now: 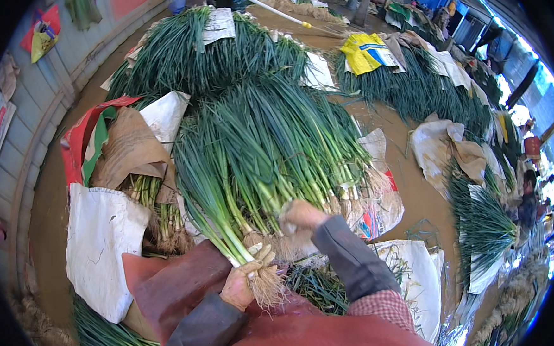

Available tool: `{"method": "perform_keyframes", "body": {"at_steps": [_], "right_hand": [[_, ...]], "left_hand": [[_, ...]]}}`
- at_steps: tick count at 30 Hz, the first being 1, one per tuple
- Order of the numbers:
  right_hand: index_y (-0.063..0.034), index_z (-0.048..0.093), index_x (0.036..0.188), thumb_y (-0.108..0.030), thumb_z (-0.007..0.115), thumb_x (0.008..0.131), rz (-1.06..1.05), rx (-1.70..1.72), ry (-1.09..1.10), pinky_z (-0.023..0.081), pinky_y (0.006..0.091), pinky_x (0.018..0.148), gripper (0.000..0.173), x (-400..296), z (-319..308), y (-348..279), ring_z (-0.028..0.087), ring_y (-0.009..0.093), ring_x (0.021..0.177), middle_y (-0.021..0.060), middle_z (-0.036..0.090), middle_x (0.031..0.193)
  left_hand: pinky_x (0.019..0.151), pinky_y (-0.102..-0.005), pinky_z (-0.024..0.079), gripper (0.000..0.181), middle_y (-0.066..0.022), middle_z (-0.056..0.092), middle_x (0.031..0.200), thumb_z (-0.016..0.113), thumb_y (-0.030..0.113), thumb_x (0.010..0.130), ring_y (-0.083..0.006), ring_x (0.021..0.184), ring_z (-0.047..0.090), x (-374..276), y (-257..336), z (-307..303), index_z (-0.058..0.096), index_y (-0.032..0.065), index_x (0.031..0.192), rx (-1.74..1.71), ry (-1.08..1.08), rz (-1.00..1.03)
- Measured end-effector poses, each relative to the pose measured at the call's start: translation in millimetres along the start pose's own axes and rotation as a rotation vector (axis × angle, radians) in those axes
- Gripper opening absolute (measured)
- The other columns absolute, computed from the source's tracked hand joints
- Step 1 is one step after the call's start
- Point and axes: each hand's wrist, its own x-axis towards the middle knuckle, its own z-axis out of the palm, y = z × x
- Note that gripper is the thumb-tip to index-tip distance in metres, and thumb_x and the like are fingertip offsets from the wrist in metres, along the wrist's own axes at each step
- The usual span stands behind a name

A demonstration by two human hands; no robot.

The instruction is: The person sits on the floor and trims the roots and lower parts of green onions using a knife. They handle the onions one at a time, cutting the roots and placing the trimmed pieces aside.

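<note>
My left hand [244, 283], its fingers in a pale worn covering, grips a few green onions [232, 244] just above their roots [269, 286]. Their long leaves reach up and to the left across a large heap of green onions [274, 139] lying before me. At the root end of that heap, my right hand [303, 216] is curled against the white stalks. It is blurred, and its fingertips are hidden, so what it holds is unclear. The heap's roots [351, 207] point towards me and to the right. A reddish-brown apron [333, 340] covers my lap.
More green onions [189, 48] lie behind the heap, some under a yellow printed sack [367, 52]. At left, brown sacking [129, 145] and a white sack [104, 238] surround other bundles. Loose leaves [320, 287] lie by my right forearm. A person [527, 202] is at far right.
</note>
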Motion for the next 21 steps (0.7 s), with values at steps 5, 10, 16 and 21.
{"method": "perform_keyframes", "body": {"at_steps": [5, 10, 16, 21], "right_hand": [[-0.0051, 0.061, 0.096, -0.020, 0.061, 0.085, -0.453, -0.250, 0.266, 0.048, 0.0355, 0.069, 0.018, -64, 75, 30, 0.060, 0.022, 0.075, 0.0122, 0.062, 0.081], [-0.0010, 0.060, 0.095, -0.018, 0.062, 0.085, -0.172, 0.582, 0.134, 0.048, 0.0253, 0.064, 0.020, -110, 79, 15, 0.060, 0.013, 0.073, 0.0062, 0.061, 0.086], [-0.0026, 0.058, 0.098, -0.019, 0.058, 0.088, 0.006, 0.569, 0.173, 0.047, 0.0252, 0.056, 0.019, -108, 59, 5, 0.056, 0.009, 0.060, 0.0039, 0.061, 0.075], [-0.0005, 0.063, 0.092, -0.020, 0.061, 0.082, -0.271, 0.110, 0.375, 0.049, 0.0345, 0.063, 0.022, -53, 81, 26, 0.061, 0.024, 0.069, 0.0091, 0.065, 0.077]], "left_hand": [[0.074, -0.0317, 0.052, 0.030, -0.0124, 0.062, 0.099, 0.051, 0.003, 0.087, -0.0211, 0.085, 0.063, 11, -33, -31, 0.054, 0.0048, 0.116, 0.135, -0.085, -0.226], [0.075, -0.0338, 0.055, 0.020, -0.0116, 0.064, 0.094, 0.052, 0.006, 0.089, -0.0214, 0.083, 0.065, -5, -35, -6, 0.057, -0.0029, 0.106, 0.047, 0.015, -0.059], [0.073, -0.0359, 0.055, 0.024, -0.0126, 0.064, 0.095, 0.052, 0.009, 0.089, -0.0216, 0.082, 0.065, -15, -25, -10, 0.056, -0.0030, 0.109, 0.021, 0.025, -0.101], [0.079, -0.0365, 0.054, 0.039, -0.0106, 0.061, 0.107, 0.056, 0.005, 0.083, -0.0211, 0.091, 0.063, -25, -22, -17, 0.052, 0.0019, 0.122, -0.004, -0.015, -0.077]]}}
